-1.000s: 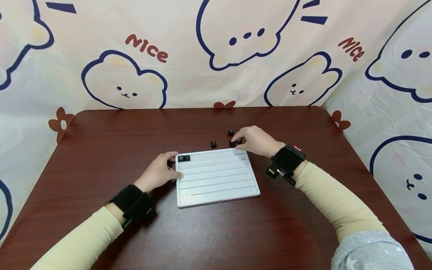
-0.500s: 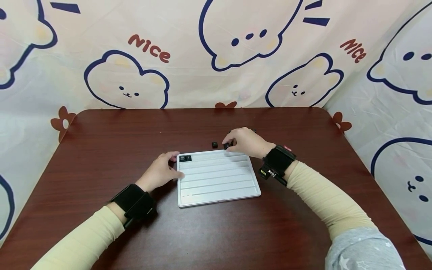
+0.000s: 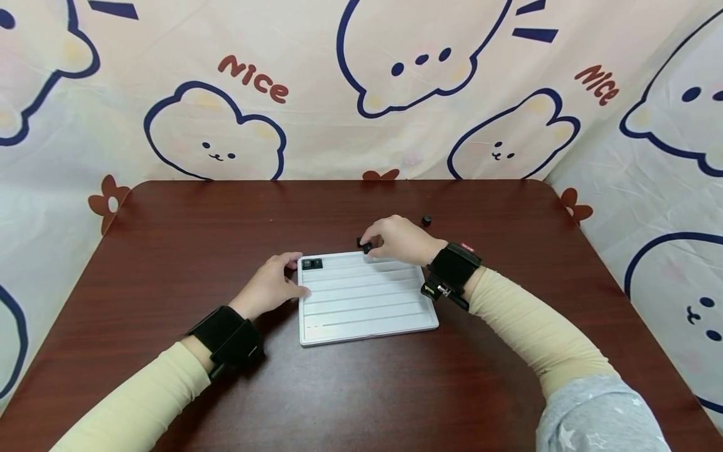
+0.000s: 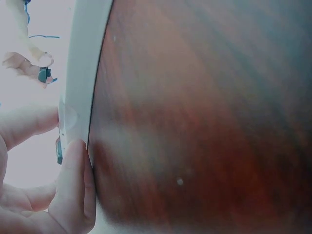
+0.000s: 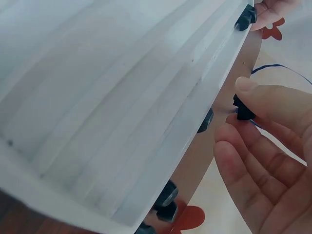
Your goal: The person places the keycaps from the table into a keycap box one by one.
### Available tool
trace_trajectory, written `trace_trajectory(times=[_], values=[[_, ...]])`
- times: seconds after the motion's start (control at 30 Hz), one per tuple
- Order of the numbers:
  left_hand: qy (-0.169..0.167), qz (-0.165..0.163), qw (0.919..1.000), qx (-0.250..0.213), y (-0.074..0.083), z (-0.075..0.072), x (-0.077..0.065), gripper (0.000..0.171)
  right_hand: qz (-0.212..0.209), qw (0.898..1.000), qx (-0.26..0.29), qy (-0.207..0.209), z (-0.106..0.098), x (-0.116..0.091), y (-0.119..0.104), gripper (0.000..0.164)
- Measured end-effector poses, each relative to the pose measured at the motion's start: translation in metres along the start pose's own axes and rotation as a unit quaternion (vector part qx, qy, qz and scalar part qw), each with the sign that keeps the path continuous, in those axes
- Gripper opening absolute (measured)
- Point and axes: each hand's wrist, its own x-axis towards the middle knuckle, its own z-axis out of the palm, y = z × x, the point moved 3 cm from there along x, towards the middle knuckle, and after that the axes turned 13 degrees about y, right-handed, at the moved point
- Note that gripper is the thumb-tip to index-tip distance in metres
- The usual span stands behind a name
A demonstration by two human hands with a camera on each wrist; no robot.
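A white ridged tray [image 3: 367, 307] lies on the table, with two black keycaps [image 3: 312, 264] side by side in its far left corner. My left hand [image 3: 272, 285] grips the tray's left edge, thumb on top; the left wrist view shows this edge between thumb and fingers [image 4: 73, 180]. Over the tray's far edge, my right hand [image 3: 402, 242] pinches another black keycap [image 3: 368, 248] between thumb and fingertips. The right wrist view shows this held keycap [image 5: 244, 109] tilted and apart from the tray.
Just behind the held piece a loose keycap [image 3: 359, 242] is partly covered. Another keycap [image 3: 426, 220] lies farther back, right of the hand. In the right wrist view, several dark keycaps [image 5: 166, 200] show beyond the tray's edge. A printed curtain [image 3: 316, 138] hangs behind the brown table [image 3: 237, 213].
My right hand has moved left along the tray's far edge with the pinched keycap. A keycap at the back right has come into view behind it. My left hand keeps its grip.
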Motion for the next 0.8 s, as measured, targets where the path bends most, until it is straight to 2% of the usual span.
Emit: trace_trajectory(times=[0.53,0.8], values=[[0.009,0.007,0.9998,0.018,0.001,0.001,0.002,0.076,-0.049,0.999,-0.001,-0.010,0.017,0.015,-0.021,0.017],[0.006,0.009,0.9998,0.016,0.002,0.000,0.001,0.075,-0.045,0.998,-0.016,-0.030,0.029,0.018,-0.032,0.021]])
